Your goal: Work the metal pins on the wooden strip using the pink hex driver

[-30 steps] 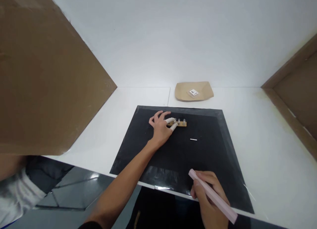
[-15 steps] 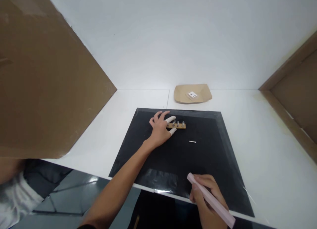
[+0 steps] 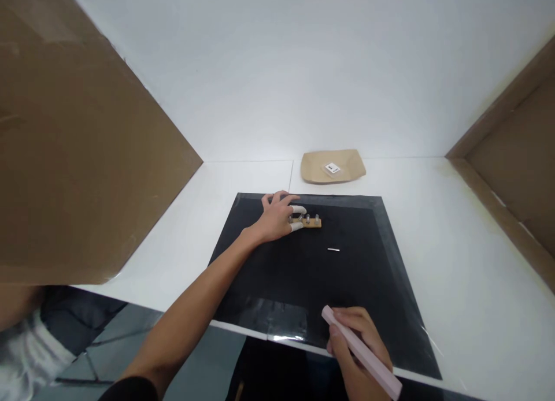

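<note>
My left hand reaches onto the black mat, white covers on its thumb and index finger. Those two fingertips close around the left part of a small tan strip, which carries several clear, bulb-like pieces standing up. Which piece they touch is partly hidden by the fingers. Near the mat's front edge, my right hand is wrapped round a pale pink, straight-sided stick, tilted with its far end up to the left. Between the hands a thin silvery rod lies on the mat.
Behind the mat stands a tan paper tray holding a small clear case with a printed label. Brown boards wall the white table at left and right. At the lower left, part of another person shows.
The index finger and thumb of my left hand have drawn in over the strip's left part. My right hand keeps the pink stick; the whole view has shifted slightly.
</note>
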### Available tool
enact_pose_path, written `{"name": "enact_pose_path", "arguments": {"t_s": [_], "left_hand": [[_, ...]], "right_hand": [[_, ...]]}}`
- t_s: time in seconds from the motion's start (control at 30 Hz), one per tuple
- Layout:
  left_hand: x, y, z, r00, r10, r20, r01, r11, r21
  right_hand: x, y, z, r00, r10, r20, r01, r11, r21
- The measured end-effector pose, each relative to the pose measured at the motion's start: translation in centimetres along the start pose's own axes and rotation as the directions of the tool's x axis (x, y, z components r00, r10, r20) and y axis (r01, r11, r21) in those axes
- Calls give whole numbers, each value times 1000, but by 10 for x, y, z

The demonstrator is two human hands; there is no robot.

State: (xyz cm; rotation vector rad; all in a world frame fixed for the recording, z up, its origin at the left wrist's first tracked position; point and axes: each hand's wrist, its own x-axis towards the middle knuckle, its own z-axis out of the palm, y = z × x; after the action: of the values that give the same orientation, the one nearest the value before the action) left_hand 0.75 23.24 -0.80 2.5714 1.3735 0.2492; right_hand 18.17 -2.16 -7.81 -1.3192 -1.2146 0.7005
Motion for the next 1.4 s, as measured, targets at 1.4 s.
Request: {"name": "enact_pose_path", "arguments": {"t_s": [1.4], "left_hand": [[-94,-37,21,949,-275,-152,244,951,-191]], "right_hand": [[77,0,-66,1000,3,17,1,972,-236]]}}
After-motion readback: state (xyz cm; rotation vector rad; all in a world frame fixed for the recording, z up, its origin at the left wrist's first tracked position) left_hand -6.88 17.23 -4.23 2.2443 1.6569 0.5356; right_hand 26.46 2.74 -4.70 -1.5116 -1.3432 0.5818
